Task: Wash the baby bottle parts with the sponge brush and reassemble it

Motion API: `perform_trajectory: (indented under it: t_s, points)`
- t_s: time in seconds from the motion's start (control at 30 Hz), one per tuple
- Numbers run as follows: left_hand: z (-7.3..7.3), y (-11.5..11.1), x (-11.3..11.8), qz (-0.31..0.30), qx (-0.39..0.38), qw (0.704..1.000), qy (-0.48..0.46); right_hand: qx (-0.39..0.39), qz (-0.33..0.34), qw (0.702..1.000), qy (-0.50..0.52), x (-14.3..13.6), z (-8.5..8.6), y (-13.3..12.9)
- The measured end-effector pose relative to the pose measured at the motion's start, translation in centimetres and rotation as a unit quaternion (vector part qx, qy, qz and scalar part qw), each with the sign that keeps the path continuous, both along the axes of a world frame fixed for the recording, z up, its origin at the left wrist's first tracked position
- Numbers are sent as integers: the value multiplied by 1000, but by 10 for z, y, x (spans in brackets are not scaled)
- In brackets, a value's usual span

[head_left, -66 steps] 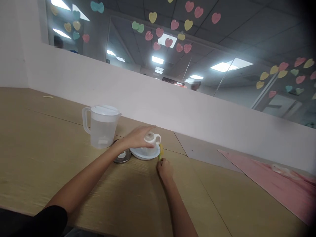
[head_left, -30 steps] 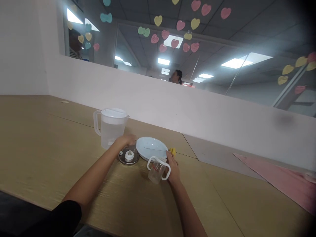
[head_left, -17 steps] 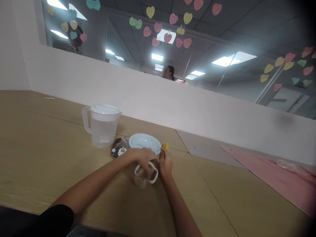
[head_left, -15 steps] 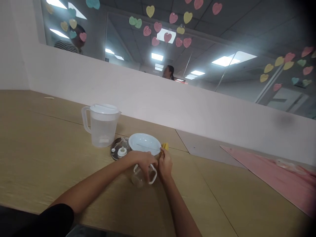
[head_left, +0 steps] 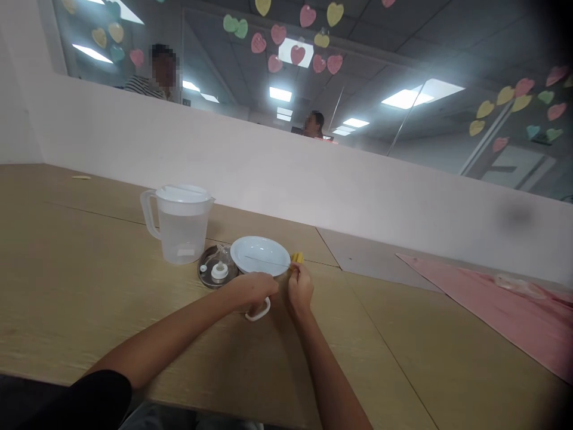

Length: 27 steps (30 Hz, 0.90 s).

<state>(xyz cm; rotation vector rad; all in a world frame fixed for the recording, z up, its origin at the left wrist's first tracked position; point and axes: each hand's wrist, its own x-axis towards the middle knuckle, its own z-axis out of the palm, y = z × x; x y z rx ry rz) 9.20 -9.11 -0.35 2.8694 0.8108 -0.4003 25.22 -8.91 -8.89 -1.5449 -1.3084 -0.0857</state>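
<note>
My left hand (head_left: 257, 288) is closed on a clear baby bottle whose white handle (head_left: 259, 312) shows below the fingers. Most of the bottle is hidden by the hand. To its right, my right hand (head_left: 301, 288) pinches the end of a thin rod (head_left: 267, 261) that reaches left across the white bowl (head_left: 242, 246). The rod's tip is too fine to make out. Just behind my right fingers is a yellow object (head_left: 297, 257), partly hidden. A round metal tray (head_left: 206, 279) beside the bowl bears a white bottle collar (head_left: 219, 272) with a nipple and other small parts.
A lidded clear pitcher (head_left: 182, 230) with liquid stands left of the tray. On the right lies a pink sheet (head_left: 474, 304) with a crumpled clear wrapper on it. A low white wall (head_left: 268, 173) with glass above runs behind the table; two people sit beyond.
My left hand has shifted up slightly and turned, its fingers now wrapped closer round the bottle, which shows less. The right hand keeps its pinch on the rod. The view has tilted slightly.
</note>
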Motion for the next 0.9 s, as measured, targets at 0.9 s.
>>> perform_trajectory:
  t_s: [0.9]
  points:
    - [9, -9, 7, -7, 169, 962, -215, 153, 135, 977, 62, -10, 7, -17]
